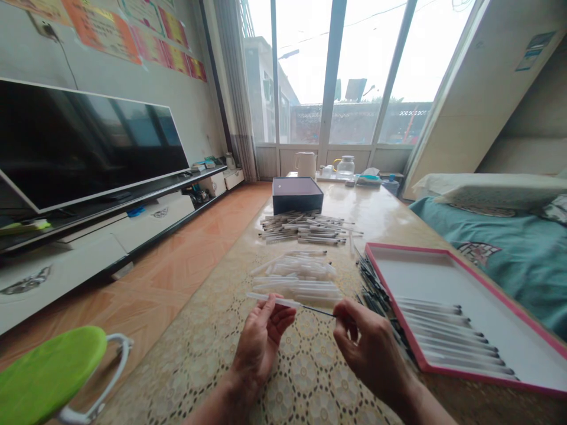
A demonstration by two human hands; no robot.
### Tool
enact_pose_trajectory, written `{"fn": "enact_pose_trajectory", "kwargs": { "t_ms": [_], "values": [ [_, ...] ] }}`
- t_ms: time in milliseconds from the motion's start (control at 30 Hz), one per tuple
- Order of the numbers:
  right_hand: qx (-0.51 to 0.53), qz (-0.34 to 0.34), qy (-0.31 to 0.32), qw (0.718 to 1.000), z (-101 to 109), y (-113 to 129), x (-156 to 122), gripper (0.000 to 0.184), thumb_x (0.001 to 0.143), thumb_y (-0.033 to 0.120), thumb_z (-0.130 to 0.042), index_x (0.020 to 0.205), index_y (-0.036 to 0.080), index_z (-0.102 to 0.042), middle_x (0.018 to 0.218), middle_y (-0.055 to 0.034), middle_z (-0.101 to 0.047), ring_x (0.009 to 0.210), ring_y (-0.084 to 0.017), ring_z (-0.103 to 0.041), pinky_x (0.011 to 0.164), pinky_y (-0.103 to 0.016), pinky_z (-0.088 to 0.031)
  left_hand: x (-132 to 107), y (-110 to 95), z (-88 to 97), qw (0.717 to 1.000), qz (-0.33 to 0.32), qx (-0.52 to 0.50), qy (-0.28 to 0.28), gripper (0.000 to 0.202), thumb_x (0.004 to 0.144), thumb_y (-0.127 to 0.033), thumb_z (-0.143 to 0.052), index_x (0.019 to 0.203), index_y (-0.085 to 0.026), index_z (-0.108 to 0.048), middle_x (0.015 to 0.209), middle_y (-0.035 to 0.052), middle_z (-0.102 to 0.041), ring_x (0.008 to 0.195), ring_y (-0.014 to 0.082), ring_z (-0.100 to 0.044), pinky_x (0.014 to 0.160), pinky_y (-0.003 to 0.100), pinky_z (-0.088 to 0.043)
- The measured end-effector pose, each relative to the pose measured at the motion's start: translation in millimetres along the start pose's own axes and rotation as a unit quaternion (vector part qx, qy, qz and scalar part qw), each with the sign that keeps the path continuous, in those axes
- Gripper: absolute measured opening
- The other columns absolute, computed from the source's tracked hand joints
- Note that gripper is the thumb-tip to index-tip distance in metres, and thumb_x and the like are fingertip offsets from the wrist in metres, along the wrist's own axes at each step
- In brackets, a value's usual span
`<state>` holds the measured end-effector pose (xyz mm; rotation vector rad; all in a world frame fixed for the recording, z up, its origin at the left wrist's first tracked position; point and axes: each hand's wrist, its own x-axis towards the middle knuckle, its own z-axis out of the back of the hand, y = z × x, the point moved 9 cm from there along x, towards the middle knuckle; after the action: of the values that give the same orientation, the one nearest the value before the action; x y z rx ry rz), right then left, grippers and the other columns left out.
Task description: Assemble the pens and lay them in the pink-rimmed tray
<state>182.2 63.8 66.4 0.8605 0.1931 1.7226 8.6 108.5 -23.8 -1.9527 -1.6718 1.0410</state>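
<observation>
My left hand (259,336) is closed around a translucent white pen barrel (257,296), held nearly level above the table. Between the thumb and fingers of my right hand (374,339) is a thin dark pen refill (318,311). The refill's far end meets the barrel's right end; how deep it sits inside I cannot tell. Just beyond my hands lies a pile of white pen barrels (305,287). To the right of my right hand, a heap of dark refills (376,286) lies along a pink-rimmed tray (429,271), where several pens (456,339) with dark ends lie in a row.
Farther along the patterned table (177,372) is a pile of pens (305,227) before a dark box (297,195). A kettle (305,164) and a glass jug (346,166) stand at the far end. A green stool (53,372) is at left, a bed (518,248) at right.
</observation>
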Motion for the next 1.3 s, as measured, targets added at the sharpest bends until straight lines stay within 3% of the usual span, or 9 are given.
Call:
{"fn": "enact_pose_trajectory", "kwargs": {
  "t_ms": [167,333,467,533,600,700,800,1133,1300],
  "values": [
    [0.13,-0.042,0.034,0.99,-11,-7,-2,0.008,0.081,0.021,-0.045,0.08,0.02,-0.053,0.055,0.0056,-0.042,0.048,-0.01,-0.04,0.047,-0.02,-0.032,-4,1,-6.9,1.0,-0.001,0.015,0.028,0.006,0.077,-0.017,-0.062,0.08,-0.013,-0.06,0.067,0.005,-0.07,0.061,0.0136,-0.067,0.06,0.022,-0.054],
    [0.256,-0.054,0.07,0.963,-17,5,-4,0.016,0.088,0.032,-0.04,0.092,0.02,-0.048,0.06,0.0046,-0.047,0.053,-0.011,-0.046,0.05,-0.021,-0.037,-12,21,-21.4,0.991,0.08,0.022,0.103,0.009,0.075,-0.017,-0.065,0.081,-0.011,-0.063,0.071,0.0068,-0.07,0.065,0.0157,-0.068,0.062,0.023,-0.054],
    [0.342,-0.102,0.051,0.933,-2,-19,5,0.038,0.091,0.044,-0.024,0.093,0.017,-0.051,0.065,-0.0009,-0.058,0.053,-0.013,-0.052,0.047,-0.022,-0.04,-8,23,-8.7,0.993,0.102,-0.053,0.036,0.01,0.081,-0.009,-0.054,0.081,-0.009,-0.064,0.071,0.0074,-0.07,0.065,0.013,-0.068,0.063,0.02,-0.055],
    [0.267,-0.151,0.007,0.952,12,-50,9,0.04,0.09,0.045,-0.027,0.081,0.017,-0.054,0.061,-0.0012,-0.057,0.048,-0.012,-0.05,0.044,-0.022,-0.037,-5,18,-2.0,0.992,0.093,-0.084,0.001,0.017,0.084,-0.007,-0.048,0.08,-0.009,-0.065,0.071,0.0074,-0.07,0.065,0.0124,-0.068,0.062,0.019,-0.055],
    [0.11,-0.178,0.001,0.978,23,-77,11,0.028,0.085,0.04,-0.041,0.073,0.019,-0.055,0.059,-0.0003,-0.058,0.052,-0.014,-0.052,0.05,-0.023,-0.038,-3,16,0.3,0.992,0.089,-0.094,-0.011,0.02,0.085,-0.008,-0.046,0.079,-0.009,-0.065,0.07,0.0075,-0.07,0.065,0.0127,-0.068,0.06,0.019,-0.056],
    [-0.076,-0.171,0.056,0.981,20,-99,9,0.009,0.077,0.025,-0.051,0.072,0.02,-0.057,0.068,-0.0013,-0.061,0.066,-0.017,-0.057,0.061,-0.026,-0.04,-2,16,-0.1,0.993,0.083,-0.084,-0.007,0.017,0.084,-0.008,-0.048,0.08,-0.008,-0.065,0.069,0.0076,-0.07,0.064,0.0131,-0.068,0.061,0.02,-0.056],
    [-0.158,-0.135,0.111,0.972,4,-103,2,0.009,0.073,0.019,-0.05,0.078,0.02,-0.057,0.079,-0.0036,-0.061,0.077,-0.019,-0.057,0.067,-0.027,-0.04,-2,15,-2.1,0.997,0.064,-0.053,0.007,0.011,0.081,-0.008,-0.053,0.082,-0.009,-0.064,0.07,0.0074,-0.07,0.065,0.0138,-0.068,0.062,0.021,-0.056],
    [-0.192,-0.096,0.105,0.971,-11,-105,5,0.03,0.081,0.01,-0.037,0.098,0.02,-0.061,0.087,-0.0067,-0.058,0.086,-0.018,-0.055,0.073,-0.025,-0.04,-6,18,-7.2,0.997,0.072,0.007,0.027,0.005,0.079,-0.012,-0.058,0.083,-0.012,-0.061,0.071,0.0072,-0.07,0.065,0.0147,-0.068,0.062,0.022,-0.055],
    [-0.163,-0.083,0.11,0.977,-15,-107,9,0.024,0.078,0.008,-0.041,0.082,0.019,-0.062,0.081,-0.0065,-0.057,0.081,-0.019,-0.054,0.073,-0.026,-0.039,-4,20,-6.2,0.997,0.071,0.005,0.036,0.004,0.08,-0.013,-0.058,0.083,-0.012,-0.061,0.072,0.0072,-0.07,0.066,0.0145,-0.068,0.063,0.023,-0.055]
  ]
}}
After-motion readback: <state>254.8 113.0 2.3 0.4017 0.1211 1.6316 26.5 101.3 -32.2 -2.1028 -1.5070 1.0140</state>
